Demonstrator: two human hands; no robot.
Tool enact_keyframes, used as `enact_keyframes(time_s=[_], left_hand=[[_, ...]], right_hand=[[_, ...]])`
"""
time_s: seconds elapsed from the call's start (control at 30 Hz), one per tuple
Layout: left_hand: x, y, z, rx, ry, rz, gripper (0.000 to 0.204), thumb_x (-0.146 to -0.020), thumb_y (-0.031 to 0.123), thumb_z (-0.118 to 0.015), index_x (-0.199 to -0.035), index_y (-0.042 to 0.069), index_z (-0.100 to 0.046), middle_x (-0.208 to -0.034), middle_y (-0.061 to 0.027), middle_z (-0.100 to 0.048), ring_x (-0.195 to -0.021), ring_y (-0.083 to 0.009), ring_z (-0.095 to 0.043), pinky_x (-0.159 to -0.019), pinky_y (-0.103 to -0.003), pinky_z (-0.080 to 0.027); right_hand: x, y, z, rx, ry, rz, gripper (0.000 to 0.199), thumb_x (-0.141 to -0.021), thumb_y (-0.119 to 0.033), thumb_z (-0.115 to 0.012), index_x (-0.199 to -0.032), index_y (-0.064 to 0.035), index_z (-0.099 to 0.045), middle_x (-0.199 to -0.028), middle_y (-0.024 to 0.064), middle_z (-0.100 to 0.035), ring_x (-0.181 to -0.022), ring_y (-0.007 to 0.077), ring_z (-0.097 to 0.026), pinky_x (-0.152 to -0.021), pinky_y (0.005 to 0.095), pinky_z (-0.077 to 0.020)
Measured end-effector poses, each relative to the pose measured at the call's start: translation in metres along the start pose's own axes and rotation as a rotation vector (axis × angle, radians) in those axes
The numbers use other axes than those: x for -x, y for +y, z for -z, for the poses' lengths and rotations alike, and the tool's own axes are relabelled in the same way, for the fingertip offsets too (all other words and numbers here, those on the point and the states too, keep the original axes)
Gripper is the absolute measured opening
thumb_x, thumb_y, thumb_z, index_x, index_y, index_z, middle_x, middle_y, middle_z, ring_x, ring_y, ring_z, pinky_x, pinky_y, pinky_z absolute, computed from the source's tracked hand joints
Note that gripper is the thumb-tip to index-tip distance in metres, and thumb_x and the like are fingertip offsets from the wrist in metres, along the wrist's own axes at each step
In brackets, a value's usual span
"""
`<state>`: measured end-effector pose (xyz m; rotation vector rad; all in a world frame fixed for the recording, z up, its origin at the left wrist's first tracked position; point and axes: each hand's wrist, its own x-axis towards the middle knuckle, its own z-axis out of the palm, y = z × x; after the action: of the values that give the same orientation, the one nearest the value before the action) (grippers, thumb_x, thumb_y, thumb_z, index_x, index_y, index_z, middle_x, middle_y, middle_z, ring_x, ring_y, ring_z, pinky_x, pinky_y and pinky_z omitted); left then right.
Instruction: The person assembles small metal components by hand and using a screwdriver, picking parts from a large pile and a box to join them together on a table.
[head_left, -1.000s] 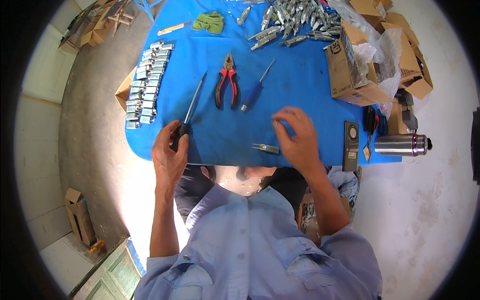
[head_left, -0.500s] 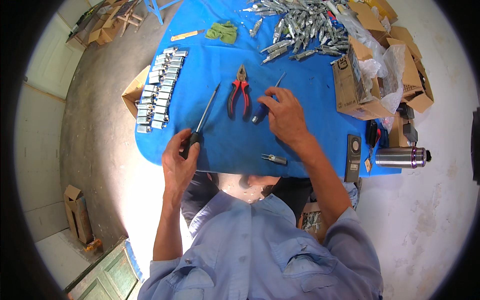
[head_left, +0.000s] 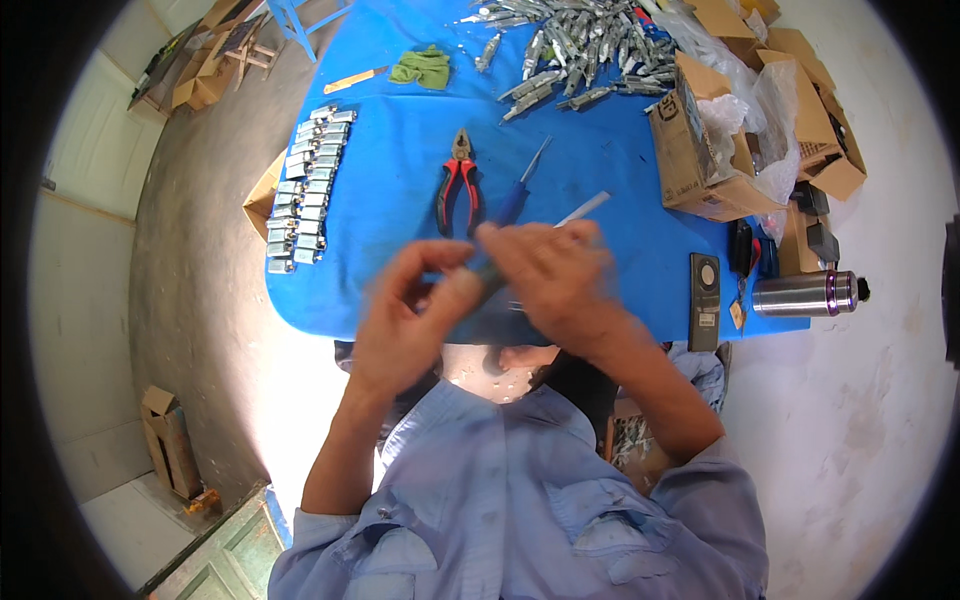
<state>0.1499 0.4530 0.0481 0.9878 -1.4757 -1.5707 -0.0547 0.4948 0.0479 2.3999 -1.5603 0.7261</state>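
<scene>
Right hand (head_left: 545, 272) gripping screwdriver (head_left: 575, 212), shaft slanting up-right, left hand (head_left: 415, 315) beside

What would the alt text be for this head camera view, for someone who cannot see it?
Seen from above, a person's left hand and right hand meet, blurred, over a blue table, holding a thin pale rod. Red-handled pliers and a blue-handled screwdriver lie just beyond, with rows of small metal parts at the left.

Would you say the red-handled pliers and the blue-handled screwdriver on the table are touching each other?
Apart. The head view shows a strip of bare blue table between the red-handled pliers and the blue-handled screwdriver, which lie side by side.
</scene>
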Motion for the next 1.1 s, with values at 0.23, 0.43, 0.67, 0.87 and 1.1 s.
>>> enact_keyframes(time_s=[0.23, 0.43, 0.67, 0.87, 1.1], left_hand=[[-0.08, -0.035, -0.007, -0.943, 0.244, -0.262, 0.044, -0.092, 0.04, -0.069, -0.112, 0.001, -0.067, -0.109, -0.0162, -0.069, -0.092, -0.0251, -0.067, -0.076, -0.038, -0.053], [-0.107, -0.061, -0.014, -1.128, 0.172, -0.123, 0.054, -0.084, 0.047, -0.073, -0.113, 0.001, -0.067, -0.106, -0.0176, -0.066, -0.095, -0.0337, -0.067, -0.079, -0.043, -0.053], [-0.117, -0.069, -0.003, -1.033, 0.16, -0.11, 0.053, -0.085, 0.045, -0.073, -0.111, 0.0, -0.068, -0.101, -0.0176, -0.067, -0.091, -0.0328, -0.067, -0.079, -0.041, -0.053], [-0.117, -0.082, 0.004, -0.932, 0.174, -0.165, 0.037, -0.09, 0.032, -0.071, -0.11, 0.001, -0.068, -0.1, -0.0158, -0.067, -0.086, -0.0296, -0.067, -0.075, -0.039, -0.053], [-0.098, -0.078, -0.001, -0.863, 0.31, -0.398, 0.026, -0.088, 0.019, -0.074, -0.107, 0.002, -0.068, -0.097, -0.0123, -0.067, -0.081, -0.0262, -0.066, -0.071, -0.036, -0.053]], right_hand=[[0.02, 0.034, 0.048, -0.836, 0.434, -0.822, 0.031, -0.088, -0.012, -0.077, -0.116, -0.0058, -0.064, -0.095, 0.0038, -0.071, -0.087, 0.0176, -0.072, -0.072, 0.0289, -0.0531], [0.025, 0.025, 0.053, -1.192, 0.516, -0.939, 0.022, -0.092, -0.006, -0.072, -0.11, 0.0011, -0.062, -0.094, 0.0075, -0.069, -0.082, 0.0125, -0.068, -0.071, 0.0235, -0.0528], [0.025, 0.01, 0.038, -1.155, 0.459, -0.921, 0.027, -0.089, 0.0, -0.075, -0.112, 0.0024, -0.06, -0.093, 0.0055, -0.066, -0.084, 0.0124, -0.067, -0.076, 0.0257, -0.0552], [0.019, 0.008, 0.032, -1.134, 0.407, -0.91, 0.028, -0.09, -0.003, -0.075, -0.112, 0.0027, -0.059, -0.093, 0.0058, -0.065, -0.085, 0.0137, -0.069, -0.074, 0.0257, -0.0559], [0.022, 0.01, 0.023, -1.117, 0.396, -0.927, 0.027, -0.09, -0.004, -0.075, -0.112, 0.0017, -0.059, -0.092, 0.0054, -0.065, -0.083, 0.0137, -0.069, -0.073, 0.0256, -0.0555]])
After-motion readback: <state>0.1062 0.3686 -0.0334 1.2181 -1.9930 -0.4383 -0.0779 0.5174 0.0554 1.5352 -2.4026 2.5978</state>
